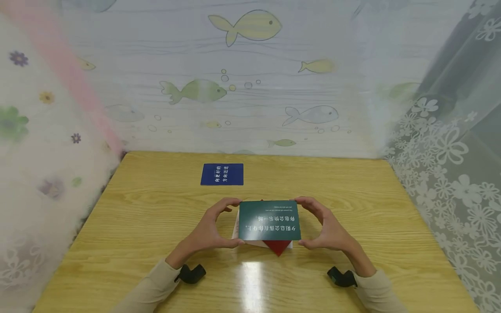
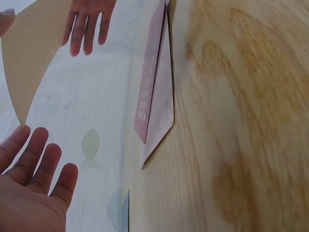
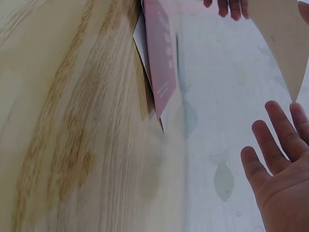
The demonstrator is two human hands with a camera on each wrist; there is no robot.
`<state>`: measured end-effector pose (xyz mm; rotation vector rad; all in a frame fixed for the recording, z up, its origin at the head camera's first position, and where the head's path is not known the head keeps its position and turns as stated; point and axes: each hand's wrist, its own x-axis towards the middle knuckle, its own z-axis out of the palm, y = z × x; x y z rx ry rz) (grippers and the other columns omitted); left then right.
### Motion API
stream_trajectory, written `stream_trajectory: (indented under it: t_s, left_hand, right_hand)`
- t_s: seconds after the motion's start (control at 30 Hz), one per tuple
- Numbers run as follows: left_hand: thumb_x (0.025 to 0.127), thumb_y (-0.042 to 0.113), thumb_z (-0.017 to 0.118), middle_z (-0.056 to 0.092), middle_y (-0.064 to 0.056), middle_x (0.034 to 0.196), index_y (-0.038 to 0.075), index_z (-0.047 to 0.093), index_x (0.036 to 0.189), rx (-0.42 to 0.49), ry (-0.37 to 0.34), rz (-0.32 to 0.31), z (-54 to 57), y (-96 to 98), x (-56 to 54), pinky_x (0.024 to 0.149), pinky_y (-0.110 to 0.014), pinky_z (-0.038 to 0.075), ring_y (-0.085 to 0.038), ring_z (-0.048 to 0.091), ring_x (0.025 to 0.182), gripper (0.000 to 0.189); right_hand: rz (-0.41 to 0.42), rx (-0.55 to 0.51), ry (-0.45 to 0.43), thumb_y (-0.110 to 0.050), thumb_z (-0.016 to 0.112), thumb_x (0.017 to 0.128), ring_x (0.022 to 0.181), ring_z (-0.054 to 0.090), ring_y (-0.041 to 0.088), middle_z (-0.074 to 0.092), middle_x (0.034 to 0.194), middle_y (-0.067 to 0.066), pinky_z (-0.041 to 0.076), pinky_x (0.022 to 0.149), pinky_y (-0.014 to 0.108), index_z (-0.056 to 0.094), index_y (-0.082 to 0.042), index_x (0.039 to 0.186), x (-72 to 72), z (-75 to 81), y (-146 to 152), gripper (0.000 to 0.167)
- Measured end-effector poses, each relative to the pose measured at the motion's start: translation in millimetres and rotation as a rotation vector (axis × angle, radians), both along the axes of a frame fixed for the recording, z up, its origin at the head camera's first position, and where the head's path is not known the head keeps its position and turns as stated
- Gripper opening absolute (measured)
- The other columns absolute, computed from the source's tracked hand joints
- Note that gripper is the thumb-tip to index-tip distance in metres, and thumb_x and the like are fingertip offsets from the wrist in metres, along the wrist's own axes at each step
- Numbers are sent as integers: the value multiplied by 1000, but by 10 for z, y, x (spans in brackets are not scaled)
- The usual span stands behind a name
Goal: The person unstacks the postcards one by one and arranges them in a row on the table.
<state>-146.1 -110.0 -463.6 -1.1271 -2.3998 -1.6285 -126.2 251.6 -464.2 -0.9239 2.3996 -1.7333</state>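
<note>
A dark green card (image 1: 269,220) with white print is held level a little above the table. My left hand (image 1: 236,223) pinches its left edge between forefinger and thumb. My right hand (image 1: 302,222) pinches the right edge the same way. Under it lie a red card (image 1: 278,247) and a white card (image 1: 236,226) on the wooden table (image 1: 156,226). From the left wrist view, the green card's pale underside (image 2: 34,53) hangs over my left hand (image 2: 34,181), with the red card (image 2: 150,72) on the white card (image 2: 161,128) beyond. In the right wrist view, my right hand (image 3: 280,162) is beneath that underside (image 3: 282,38).
A blue card (image 1: 222,174) with white print lies flat farther back, left of centre. A fish-patterned sheet (image 1: 250,78) closes the back, and lace curtains (image 1: 450,152) close off the right side. Flowered fabric (image 1: 43,143) hangs along the left edge.
</note>
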Motion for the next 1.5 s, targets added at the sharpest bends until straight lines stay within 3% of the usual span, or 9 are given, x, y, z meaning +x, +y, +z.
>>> stream_trajectory:
  t_s: [0.4,0.57,0.87,1.2,1.33,1.5]
  left_hand:
    - [66,24,96,58,-5,141,13,52,144,-53,22,18,-60,7,-103,102,-44,49,-38,53,127,90]
    - [65,25,96,60,-6,138,12,52,144,-68,32,15,-78,19,-189,100,-50,49,-36,55,125,91]
    - [67,24,95,59,-4,138,12,52,145,-102,-36,5,-121,9,-363,104,-52,48,-36,55,125,91]
    - [68,20,95,60,-6,136,8,50,148,-90,-96,11,-211,-6,-539,102,-54,49,-34,55,124,92]
    - [68,21,95,60,-6,136,8,51,148,-108,-124,31,-240,-10,-583,103,-52,49,-30,55,124,92]
    - [69,20,94,59,-9,137,5,49,149,-107,-130,41,-245,-15,-670,104,-53,48,-31,54,125,93]
  right_hand:
    - [-11,11,17,-1,92,65,139,45,9,51,146,14,32,117,19,44,-7,148,-49,-33,16,96]
    - [-11,-2,8,-2,93,66,137,47,9,52,146,15,36,117,25,44,-5,148,-117,-59,24,96]
    - [1,0,-24,-1,91,70,134,51,12,55,143,16,41,116,38,44,-6,149,-295,-153,34,92]
    - [2,16,-72,-1,90,71,135,50,14,54,144,15,37,117,53,44,-6,149,-492,-228,31,90]
    - [1,15,-87,-1,90,71,136,49,14,54,145,14,36,118,51,44,-7,149,-576,-258,19,91]
    - [-2,15,-109,-1,90,71,139,48,25,53,146,14,33,119,56,44,-6,150,-697,-283,-4,91]
